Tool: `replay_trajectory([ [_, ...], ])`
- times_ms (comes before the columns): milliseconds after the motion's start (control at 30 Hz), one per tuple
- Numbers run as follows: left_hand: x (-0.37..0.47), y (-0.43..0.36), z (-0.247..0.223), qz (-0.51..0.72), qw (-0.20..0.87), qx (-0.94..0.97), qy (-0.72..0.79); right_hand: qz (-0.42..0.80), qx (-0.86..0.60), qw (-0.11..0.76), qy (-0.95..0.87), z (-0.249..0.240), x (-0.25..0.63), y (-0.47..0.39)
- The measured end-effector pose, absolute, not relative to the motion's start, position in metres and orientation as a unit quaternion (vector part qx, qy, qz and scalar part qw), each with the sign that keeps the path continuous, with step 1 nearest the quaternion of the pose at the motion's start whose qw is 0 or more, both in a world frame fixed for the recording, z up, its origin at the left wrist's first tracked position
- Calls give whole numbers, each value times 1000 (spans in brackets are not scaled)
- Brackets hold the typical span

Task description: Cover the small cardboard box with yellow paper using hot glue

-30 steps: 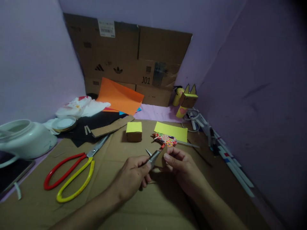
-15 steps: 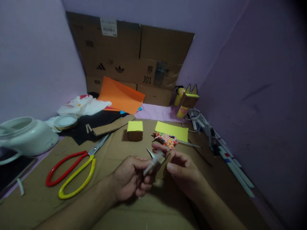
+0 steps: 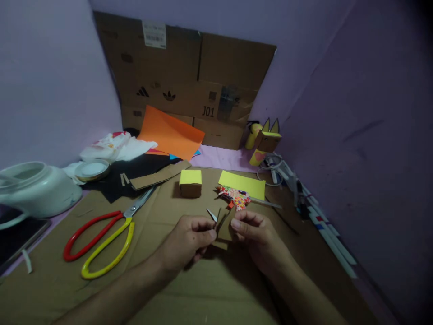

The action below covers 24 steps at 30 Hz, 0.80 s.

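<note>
Head camera view: I can see both hands close together over the brown cardboard sheet (image 3: 176,289). The left hand (image 3: 196,237) has its thumb and forefinger pressed together, pinching a narrow strip (image 3: 219,219) that looks like cardboard; the other fingers curl beneath, and what they touch I can't tell. The right hand (image 3: 253,230) pinches the right side of a small cardboard piece (image 3: 225,228) between thumb and fingertips, with the remaining fingers bent behind it. That piece sits between the two hands, right beside the strip, though I can't make out whether they join. A pointed metal tip (image 3: 211,214) pokes out just beyond the left fingertips, its other end hidden.

Past the hands, a floral-patterned object (image 3: 235,196) lies against the near edge of some yellow paper (image 3: 241,184), and a yellow-topped block (image 3: 190,183) sits to the left of them. Nearer the left forearm are big scissors (image 3: 127,215) with one red and one yellow handle, their blades reaching toward a long cardboard strip (image 3: 158,176). Over on the far left stands a white pot (image 3: 43,189).
</note>
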<state>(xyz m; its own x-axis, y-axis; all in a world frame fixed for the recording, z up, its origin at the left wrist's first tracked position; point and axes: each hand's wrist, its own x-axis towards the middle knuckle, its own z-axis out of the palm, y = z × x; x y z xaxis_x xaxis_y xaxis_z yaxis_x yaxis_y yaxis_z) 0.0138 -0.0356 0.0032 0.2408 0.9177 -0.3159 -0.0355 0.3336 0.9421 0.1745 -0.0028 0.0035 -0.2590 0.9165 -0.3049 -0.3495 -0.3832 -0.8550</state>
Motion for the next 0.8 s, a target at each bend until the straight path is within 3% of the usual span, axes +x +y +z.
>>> replay_trajectory([
  [233,21,-33,4,440,621,366,535,695,-434,468,-330,3,174,-4],
  [800,22,-41,16,430,584,451,520,618,-460,481,-419,-4,169,-9],
])
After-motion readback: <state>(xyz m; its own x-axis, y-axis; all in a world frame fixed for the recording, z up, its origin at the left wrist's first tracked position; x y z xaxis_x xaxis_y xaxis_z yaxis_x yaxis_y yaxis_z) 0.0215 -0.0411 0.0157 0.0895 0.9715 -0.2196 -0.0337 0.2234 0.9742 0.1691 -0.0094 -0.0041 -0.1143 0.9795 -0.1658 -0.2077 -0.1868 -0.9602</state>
